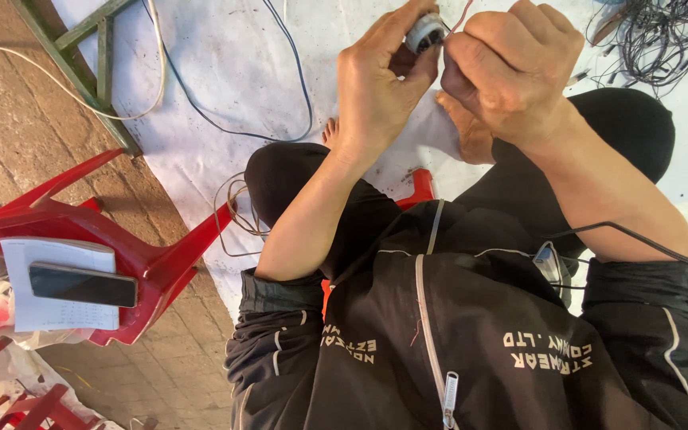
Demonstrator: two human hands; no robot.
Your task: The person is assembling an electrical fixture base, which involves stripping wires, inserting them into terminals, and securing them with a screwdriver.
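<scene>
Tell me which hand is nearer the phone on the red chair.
Left. The left hand, holding a white part, sits up and right of the phone; the right hand is farther right, beyond the left.

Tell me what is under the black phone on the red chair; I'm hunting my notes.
Under the black phone lies a white notebook on the red chair. The page area beneath the phone is covered.

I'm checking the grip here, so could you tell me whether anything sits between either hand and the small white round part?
Nothing visible does. The left hand holds the small white round part directly in its fingers, and the right hand closes right beside it, where a thin red wire leads off.
</scene>
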